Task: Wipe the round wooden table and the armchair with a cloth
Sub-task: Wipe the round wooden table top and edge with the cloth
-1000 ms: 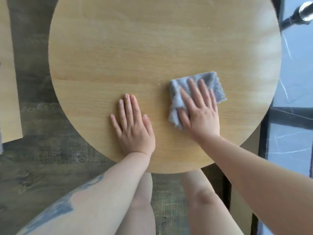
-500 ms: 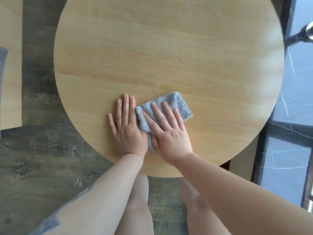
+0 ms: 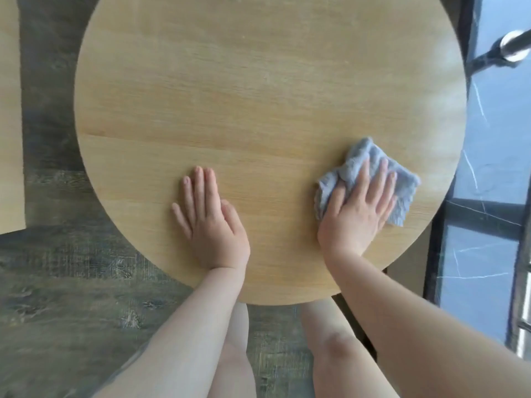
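While left hand [image 3: 211, 222] lies flat, right hand [image 3: 357, 209] presses cloth [image 3: 402, 191], seemingly diagonal.

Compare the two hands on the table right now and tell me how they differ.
The right hand presses on the grey cloth; the left hand lies bare on the table. The right hand is near the table's right edge; the left hand is nearer the middle. The right hand's fingers are spread; the left hand's are close together. Both lie palm down, fingers pointing away from the person.
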A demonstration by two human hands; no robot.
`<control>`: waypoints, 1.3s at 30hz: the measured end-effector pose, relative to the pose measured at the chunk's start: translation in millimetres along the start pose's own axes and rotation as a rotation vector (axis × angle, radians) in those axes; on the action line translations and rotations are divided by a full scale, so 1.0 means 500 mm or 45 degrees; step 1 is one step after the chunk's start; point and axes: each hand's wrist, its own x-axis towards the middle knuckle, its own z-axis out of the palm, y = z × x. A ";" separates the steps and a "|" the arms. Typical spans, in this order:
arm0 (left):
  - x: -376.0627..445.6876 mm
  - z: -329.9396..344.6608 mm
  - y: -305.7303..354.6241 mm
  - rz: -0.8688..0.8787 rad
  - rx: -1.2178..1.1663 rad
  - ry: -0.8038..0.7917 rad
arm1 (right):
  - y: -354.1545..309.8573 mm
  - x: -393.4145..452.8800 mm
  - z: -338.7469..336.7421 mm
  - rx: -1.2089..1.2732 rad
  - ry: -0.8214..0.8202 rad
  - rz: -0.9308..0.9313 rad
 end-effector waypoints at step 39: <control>-0.011 0.112 0.243 0.278 0.131 -0.095 | 0.148 0.239 -0.097 -0.074 -0.050 0.048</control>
